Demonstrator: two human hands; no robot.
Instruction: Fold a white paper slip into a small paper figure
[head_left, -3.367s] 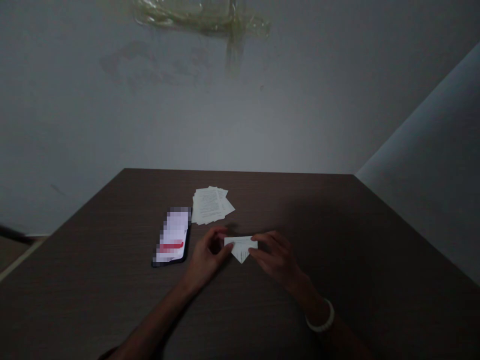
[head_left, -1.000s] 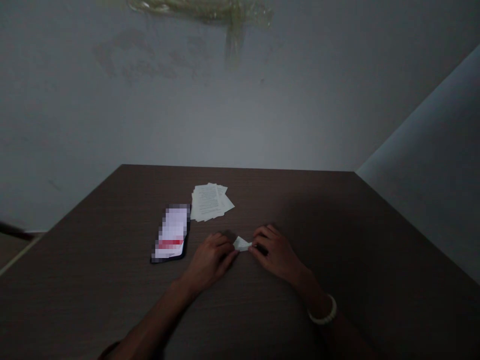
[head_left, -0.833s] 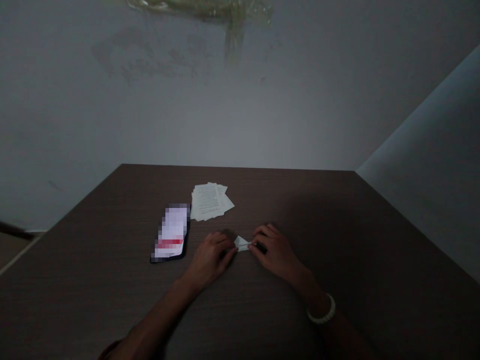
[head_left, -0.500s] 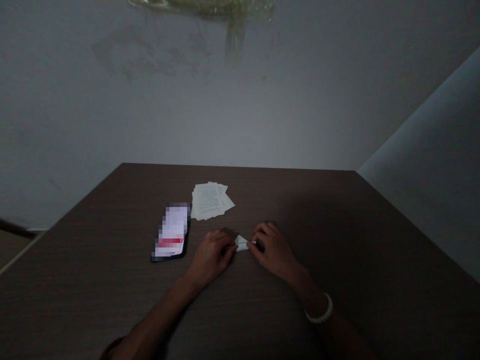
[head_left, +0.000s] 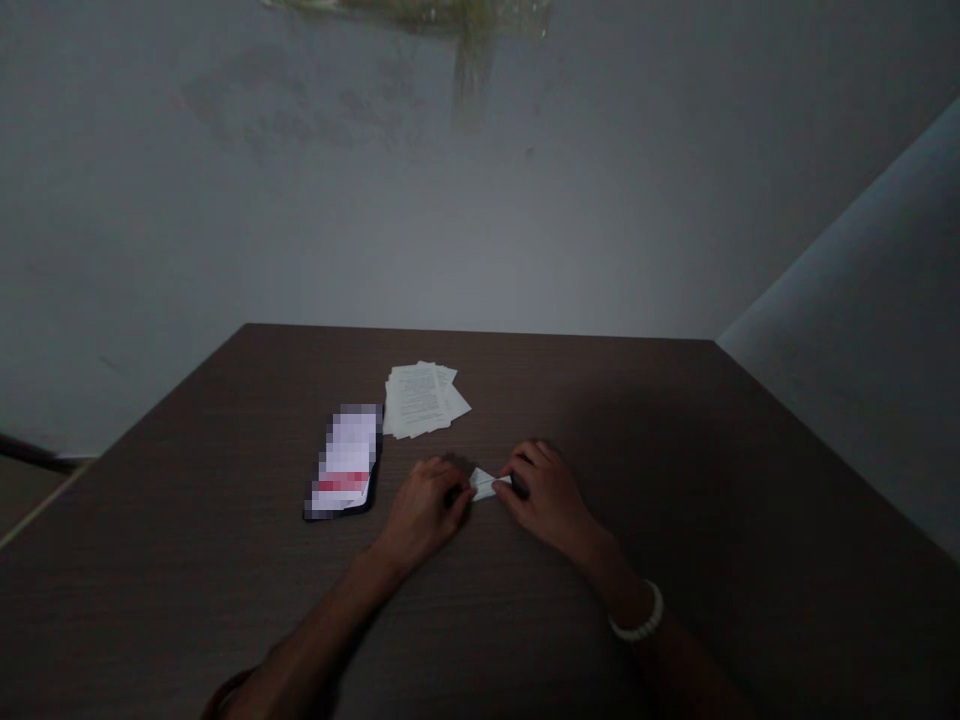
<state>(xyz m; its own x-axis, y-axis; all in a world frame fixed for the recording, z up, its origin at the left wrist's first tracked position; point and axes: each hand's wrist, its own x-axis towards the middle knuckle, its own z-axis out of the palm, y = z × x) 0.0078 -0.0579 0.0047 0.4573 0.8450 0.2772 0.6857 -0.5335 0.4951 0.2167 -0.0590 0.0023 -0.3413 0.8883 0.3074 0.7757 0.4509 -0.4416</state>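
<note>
A small folded piece of white paper lies on the dark wooden table, pinched between both my hands. My left hand presses its left end with curled fingers. My right hand, with a pale bead bracelet on the wrist, holds its right end with fingers closed. Most of the paper is hidden under my fingertips.
A phone with a lit screen lies to the left of my hands. A loose stack of printed paper slips sits behind it. Grey walls rise at the table's far edge and right side. A dark bar shows at far left.
The folded paper was a wider triangle earlier; it is now much smaller and flatter. My hands have drawn closer together on it and barely moved in the last second.
</note>
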